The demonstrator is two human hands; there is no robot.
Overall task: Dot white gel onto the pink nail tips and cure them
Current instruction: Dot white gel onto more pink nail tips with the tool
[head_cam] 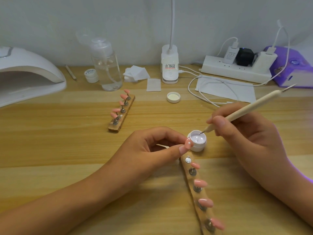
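One pink nail tip (pixel 188 144) is pinched between the thumb and forefinger of my left hand (pixel 152 146), lifted off its stand, with white gel dotted near its upper end. It sits just beside the left rim of the open white gel pot (pixel 197 140), which stands on the wooden table (pixel 67 150).

My right hand (pixel 245 131) grips the dotting pen (pixel 245 110) like a pencil, fingers curled round its pale shaft close to the lower end. The fine metal point reaches down inside the pot's rim; I cannot tell whether it touches the gel.

Below the pot, the near wooden holder strip (pixel 193 181) runs toward me, with four pink tips on their metal stands and one bare metal disc at its far end. A second holder strip (pixel 126 112) lies farther back with five pink tips on it. The pot's lid (pixel 173 97) lies upturned beyond it, to the right. The white curing lamp (pixel 25 73) stands at the far left of the table.
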